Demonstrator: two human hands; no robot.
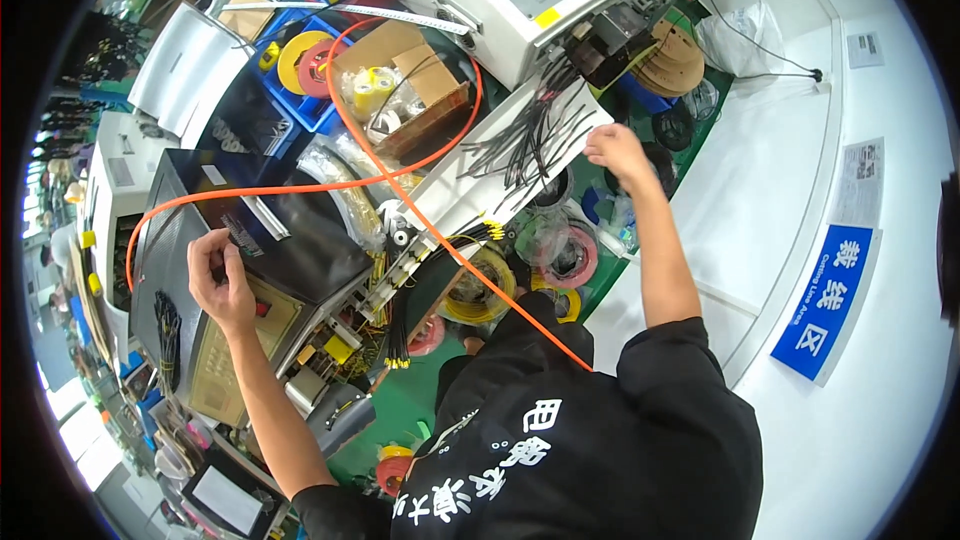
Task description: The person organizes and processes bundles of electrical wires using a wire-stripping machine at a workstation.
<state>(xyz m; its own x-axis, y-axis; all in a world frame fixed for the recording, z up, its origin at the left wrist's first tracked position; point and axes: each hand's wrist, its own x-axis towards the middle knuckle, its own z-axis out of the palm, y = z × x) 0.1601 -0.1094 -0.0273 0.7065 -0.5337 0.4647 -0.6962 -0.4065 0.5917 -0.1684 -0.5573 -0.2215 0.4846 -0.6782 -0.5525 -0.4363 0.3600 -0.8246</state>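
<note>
My left hand (222, 285) hovers over a black-topped machine (300, 270) at the left. Its fingers are loosely bent and a little apart, and nothing shows in them. At the right end of a long white tray (440, 175), my right hand (617, 153) has its fingers pressed together. What they hold, if anything, is too small to make out. Many short black wires (530, 140) lie in a loose heap on the tray, left of my right hand. An orange hose (440, 235) loops across the workspace between my hands.
Behind the tray stands a white machine (500, 15) with a lit screen. An open cardboard box (410, 90) of rolls and plastic bags sits to its left. Wire coils (570, 255) lie under the tray. A white wall (780, 160) with a blue sign (827, 302) bounds the right.
</note>
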